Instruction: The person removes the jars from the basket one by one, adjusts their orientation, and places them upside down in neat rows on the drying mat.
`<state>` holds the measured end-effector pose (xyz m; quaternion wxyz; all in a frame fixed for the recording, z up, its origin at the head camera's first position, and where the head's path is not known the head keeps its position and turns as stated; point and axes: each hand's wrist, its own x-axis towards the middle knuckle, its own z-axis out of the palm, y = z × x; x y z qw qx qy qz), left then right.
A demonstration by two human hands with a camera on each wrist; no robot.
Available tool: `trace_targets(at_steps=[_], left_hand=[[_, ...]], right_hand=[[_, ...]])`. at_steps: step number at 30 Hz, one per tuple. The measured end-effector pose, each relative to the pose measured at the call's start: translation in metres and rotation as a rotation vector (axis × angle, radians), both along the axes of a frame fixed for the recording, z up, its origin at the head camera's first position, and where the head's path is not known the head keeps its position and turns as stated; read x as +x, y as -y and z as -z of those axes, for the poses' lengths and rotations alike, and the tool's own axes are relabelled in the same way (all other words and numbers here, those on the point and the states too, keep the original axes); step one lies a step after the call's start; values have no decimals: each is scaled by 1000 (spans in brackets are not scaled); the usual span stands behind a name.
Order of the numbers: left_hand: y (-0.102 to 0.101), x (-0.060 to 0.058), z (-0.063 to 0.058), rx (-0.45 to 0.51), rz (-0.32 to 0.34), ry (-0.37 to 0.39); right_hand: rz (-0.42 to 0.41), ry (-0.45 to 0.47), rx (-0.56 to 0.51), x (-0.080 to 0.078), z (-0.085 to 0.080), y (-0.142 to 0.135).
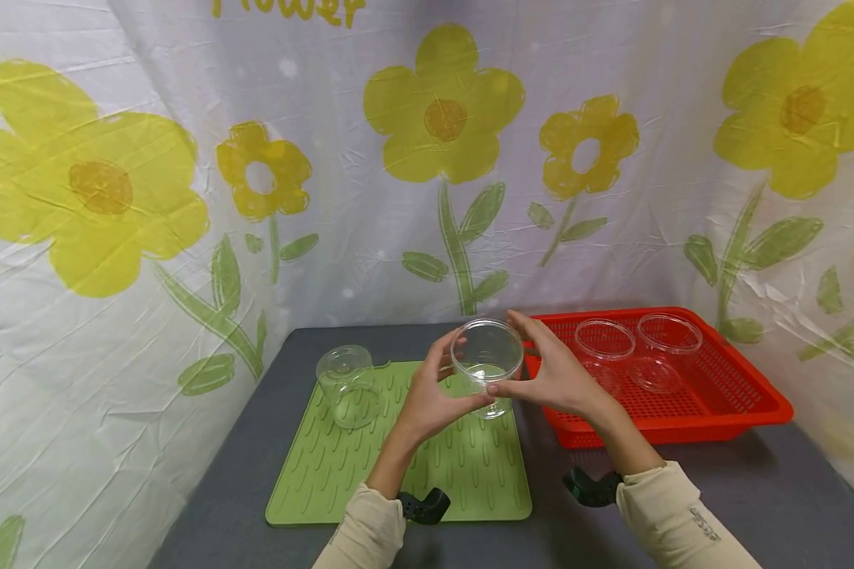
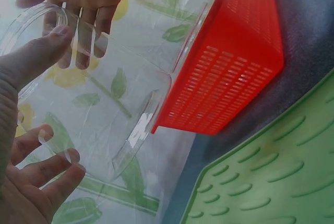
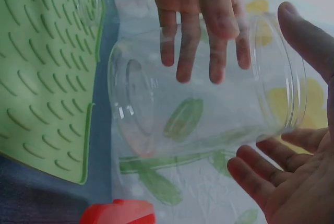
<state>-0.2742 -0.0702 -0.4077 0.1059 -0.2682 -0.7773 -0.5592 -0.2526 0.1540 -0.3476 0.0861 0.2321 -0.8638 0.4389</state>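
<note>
A clear plastic jar is held up above the mat between both hands, its round rim toward the head camera. My left hand grips its left side, thumb in front and fingers behind. At the right of the rim my right hand holds it with thumb and spread fingers. In the right wrist view the jar shows its ringed base and see-through wall. A second clear jar stands on the green mat, at its left back.
A red perforated basket sits on the right of the dark grey table. Inside it are two clear jars, a left one and a right one. A flower-printed white curtain hangs behind and at both sides.
</note>
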Motion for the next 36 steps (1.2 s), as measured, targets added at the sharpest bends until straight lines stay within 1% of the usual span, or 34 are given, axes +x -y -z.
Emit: trace_targets(at_steps=[3,8,14,17,21,26,31,36], left_hand=[[3,1,2,33,0,0],[7,1,6,100,27,8],[11,2,11,169,96,29],[11,3,12,220,137,31],[8,3,11,287,192,40],[5,5,11,337,232,74],[3,6,12,361,260,92],[2,7,13,376,268,104]], right_hand=[[-2,-8,-6,0,3,-2],[-9,-13,-23,0,11,-5],[-35,12,-108,0,29,-6],[-38,27,-143,0,38,-6],[-30,44,-164,0,46,-5],[-16,34,-184,1,48,-1],[-30,3,-193,1,48,0],[-39,-14,-198,2,47,1]])
